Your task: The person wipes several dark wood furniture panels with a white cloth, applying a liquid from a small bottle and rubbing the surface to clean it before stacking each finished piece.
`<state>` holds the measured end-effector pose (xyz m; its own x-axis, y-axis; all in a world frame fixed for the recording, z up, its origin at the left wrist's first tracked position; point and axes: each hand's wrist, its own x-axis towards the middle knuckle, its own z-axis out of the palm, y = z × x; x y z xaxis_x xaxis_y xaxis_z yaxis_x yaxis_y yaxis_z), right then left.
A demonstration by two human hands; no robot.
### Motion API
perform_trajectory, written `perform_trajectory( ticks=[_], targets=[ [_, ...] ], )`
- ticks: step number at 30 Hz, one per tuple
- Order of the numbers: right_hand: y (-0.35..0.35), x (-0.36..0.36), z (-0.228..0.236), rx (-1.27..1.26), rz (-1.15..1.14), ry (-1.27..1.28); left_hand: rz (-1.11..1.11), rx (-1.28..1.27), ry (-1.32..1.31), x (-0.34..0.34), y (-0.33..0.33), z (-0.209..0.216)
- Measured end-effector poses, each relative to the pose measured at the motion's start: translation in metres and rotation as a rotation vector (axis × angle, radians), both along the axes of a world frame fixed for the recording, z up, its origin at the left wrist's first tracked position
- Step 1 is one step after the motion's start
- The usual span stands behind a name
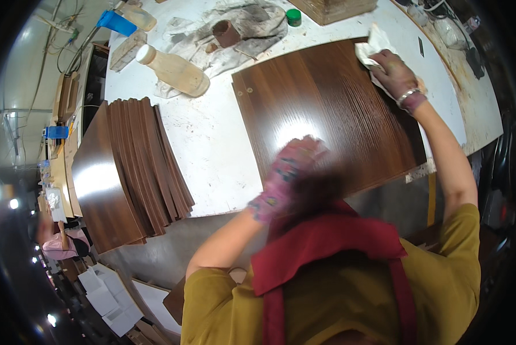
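A dark brown wood-grain panel [332, 109] lies flat on the white worktable, with two small round fittings near its left edge. My right hand [395, 75], in a purplish glove with a bracelet at the wrist, is closed on a crumpled white cloth [378, 43] at the panel's far right corner. Over the panel's near left part is my left hand [289, 169] in a pink patterned glove. Its fingers look stretched out, though slightly blurred, and nothing shows in them. Whether the left palm touches the panel is hidden.
Several similar brown panels [137, 167] stand in a leaning row at the table's left. Behind are a cloudy plastic bottle [177, 72], a stained rag [258, 34], a brown roll [226, 33], a green-lidded jar [293, 17] and a wooden box [332, 8]. A person [65, 241] is far left.
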<state>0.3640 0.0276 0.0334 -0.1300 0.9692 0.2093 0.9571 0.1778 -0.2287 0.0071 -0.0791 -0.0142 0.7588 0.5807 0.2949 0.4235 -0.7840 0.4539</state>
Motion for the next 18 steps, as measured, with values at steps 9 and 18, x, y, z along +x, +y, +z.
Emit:
perform_trajectory(
  ticks=[9,18],
  targets=[
    [-0.007,-0.050,-0.012,0.098,-0.056,-0.073,0.693,-0.084,-0.406,-0.057,0.167,0.093],
    [-0.010,-0.055,-0.016,0.174,-0.059,-0.042,0.932,0.255,0.101,-0.075,0.325,-0.015]
  ],
)
